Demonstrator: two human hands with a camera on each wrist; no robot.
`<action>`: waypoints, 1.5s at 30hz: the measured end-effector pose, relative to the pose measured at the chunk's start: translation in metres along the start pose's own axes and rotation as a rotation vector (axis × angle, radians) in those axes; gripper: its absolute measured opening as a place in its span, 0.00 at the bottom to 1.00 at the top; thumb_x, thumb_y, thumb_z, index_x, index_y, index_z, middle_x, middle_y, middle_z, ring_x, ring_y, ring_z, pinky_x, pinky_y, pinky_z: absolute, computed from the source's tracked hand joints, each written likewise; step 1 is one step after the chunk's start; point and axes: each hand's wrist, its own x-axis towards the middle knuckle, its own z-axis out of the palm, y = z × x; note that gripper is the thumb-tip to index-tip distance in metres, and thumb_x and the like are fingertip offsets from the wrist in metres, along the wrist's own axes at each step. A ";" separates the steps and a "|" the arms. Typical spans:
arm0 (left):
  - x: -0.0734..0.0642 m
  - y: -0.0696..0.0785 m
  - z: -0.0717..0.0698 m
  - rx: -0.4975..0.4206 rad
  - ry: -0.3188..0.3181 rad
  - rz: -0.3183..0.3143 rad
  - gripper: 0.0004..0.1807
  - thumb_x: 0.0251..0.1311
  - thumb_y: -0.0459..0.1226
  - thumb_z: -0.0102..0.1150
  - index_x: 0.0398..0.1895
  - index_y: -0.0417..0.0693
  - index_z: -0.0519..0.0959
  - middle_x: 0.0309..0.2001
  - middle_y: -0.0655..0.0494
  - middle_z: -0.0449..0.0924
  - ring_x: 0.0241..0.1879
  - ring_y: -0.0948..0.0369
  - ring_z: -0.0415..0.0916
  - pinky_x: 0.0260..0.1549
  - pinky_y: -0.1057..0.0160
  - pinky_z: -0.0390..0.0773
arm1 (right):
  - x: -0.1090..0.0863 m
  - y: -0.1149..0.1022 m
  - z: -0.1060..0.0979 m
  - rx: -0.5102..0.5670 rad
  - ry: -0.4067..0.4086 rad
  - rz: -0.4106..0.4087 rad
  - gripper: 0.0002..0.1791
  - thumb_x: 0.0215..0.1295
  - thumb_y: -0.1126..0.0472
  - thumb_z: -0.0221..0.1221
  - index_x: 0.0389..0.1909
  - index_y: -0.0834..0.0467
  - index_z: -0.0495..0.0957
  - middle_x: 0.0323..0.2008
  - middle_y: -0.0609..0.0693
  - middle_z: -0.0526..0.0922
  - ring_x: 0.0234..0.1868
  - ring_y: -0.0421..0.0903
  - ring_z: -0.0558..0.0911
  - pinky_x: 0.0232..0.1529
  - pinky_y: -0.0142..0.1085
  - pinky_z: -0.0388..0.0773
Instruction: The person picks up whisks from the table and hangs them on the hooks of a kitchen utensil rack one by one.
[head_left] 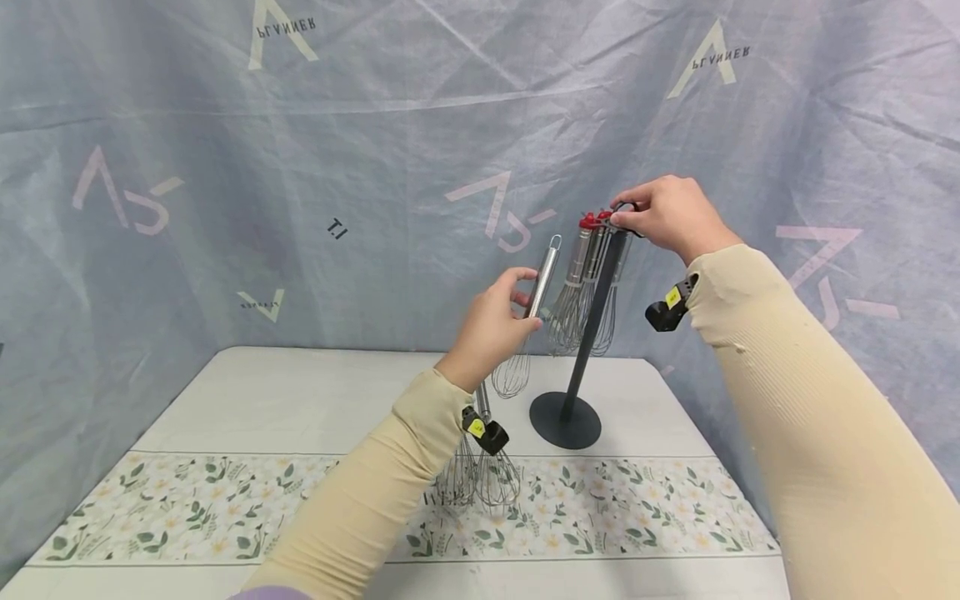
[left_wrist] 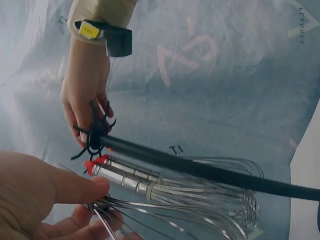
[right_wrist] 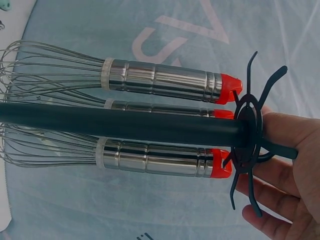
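Observation:
In the head view my left hand holds a whisk by its plain steel handle, loop end up and wires hanging down. The left wrist view shows my thumb and fingers where the handle meets the wires. A dark rotating-style utensil stand with a ring of hooks on top stands just to the right. My right hand grips that hook ring from above. Three whisks with red-capped steel handles hang from the hooks, heads down, on the side facing my left hand.
Two more whisks lie on the table below my left forearm, partly hidden by it. The stand's round base rests on the white table, behind a floral strip. A grey-blue printed curtain hangs behind.

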 end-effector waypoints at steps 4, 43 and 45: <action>0.001 0.009 0.007 0.008 -0.003 0.034 0.35 0.58 0.30 0.72 0.67 0.58 0.71 0.41 0.58 0.81 0.32 0.62 0.80 0.29 0.61 0.79 | -0.001 0.000 0.000 -0.007 0.000 0.007 0.25 0.74 0.46 0.57 0.66 0.52 0.78 0.50 0.60 0.80 0.48 0.56 0.74 0.41 0.50 0.72; 0.020 -0.001 0.056 0.122 0.009 0.079 0.32 0.62 0.36 0.70 0.69 0.56 0.69 0.42 0.58 0.76 0.35 0.63 0.76 0.34 0.63 0.77 | -0.001 -0.009 0.007 -0.017 0.017 -0.010 0.22 0.75 0.48 0.57 0.65 0.51 0.79 0.45 0.57 0.81 0.40 0.54 0.75 0.36 0.46 0.72; 0.018 -0.007 0.058 0.124 -0.017 0.056 0.33 0.63 0.37 0.69 0.70 0.55 0.68 0.42 0.59 0.76 0.36 0.63 0.75 0.35 0.62 0.77 | -0.001 -0.009 0.007 -0.015 0.012 -0.008 0.22 0.75 0.48 0.57 0.66 0.51 0.78 0.48 0.58 0.81 0.42 0.54 0.76 0.38 0.47 0.73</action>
